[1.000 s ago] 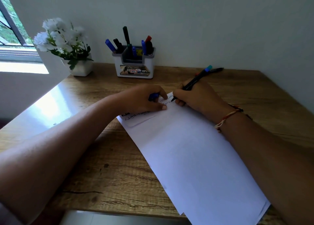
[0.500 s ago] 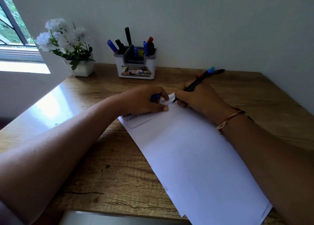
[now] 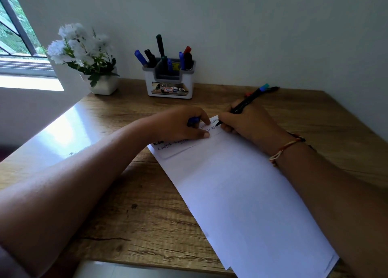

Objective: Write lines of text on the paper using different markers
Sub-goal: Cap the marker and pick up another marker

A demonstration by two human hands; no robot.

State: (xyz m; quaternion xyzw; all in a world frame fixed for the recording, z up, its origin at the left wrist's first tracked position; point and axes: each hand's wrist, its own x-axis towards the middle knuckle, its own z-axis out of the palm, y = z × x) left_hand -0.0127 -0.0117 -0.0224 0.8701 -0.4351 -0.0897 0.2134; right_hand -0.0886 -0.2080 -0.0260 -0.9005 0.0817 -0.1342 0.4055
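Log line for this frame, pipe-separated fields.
phase: writing | right hand: grips black marker, tip on paper | left hand: holds blue item, rests on paper

Wood-grain counter [image 3: 134, 204] stands against a white wall, with window glare on its left part. Directly on it: white paper [image 3: 241, 193] sheets lying askew at centre-right, a flower pot [image 3: 105, 85] rear left, a marker holder [image 3: 170, 86] rear centre, and loose markers [image 3: 273, 88] rear right.

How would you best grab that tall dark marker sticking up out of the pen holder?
Pinch the tall dark marker by its exposed upper shaft, coming from above. It stands nearly upright and rises clear of the other markers, while its lower part is sunk in the holder, so a sideways approach low down looks blocked.
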